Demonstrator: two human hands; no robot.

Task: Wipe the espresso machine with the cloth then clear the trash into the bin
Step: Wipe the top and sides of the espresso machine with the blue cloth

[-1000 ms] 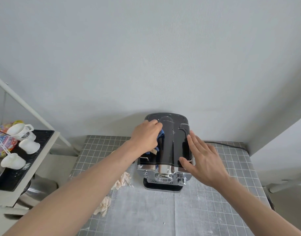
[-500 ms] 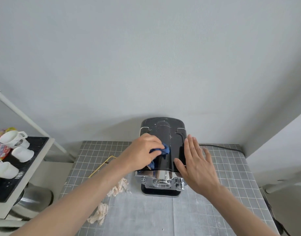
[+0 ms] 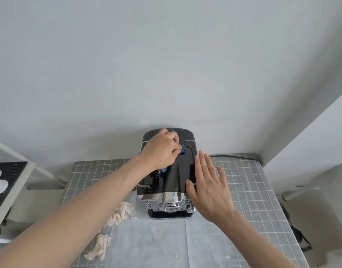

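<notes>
Blue cloth is bunched under the left hand, whose fingers curl over it and press it against the rear of the top panel of the espresso machine. Only two small corners of the fabric show, one by the fingertips and one below the wrist. The right hand lies flat on the right side of the housing, fingers straight and together, thumb on the top panel, gripping nothing.

Procedure for the step in hand, as judged from this position: keep the right hand braced so the housing does not slide on the tabletop; draw the cloth in overlapping passes from rear to front; hold even, moderate pressure on the glossy black panel to avoid streaks; finish on the chrome front, which the cloth does not yet reach.

The machine stands against the wall at the back of the tabletop, directly beneath both hands. Crumpled paper trash lies on the tabletop just left of the machine base, beside the left forearm, with a second piece nearer the front edge. No bin is in view.
</notes>
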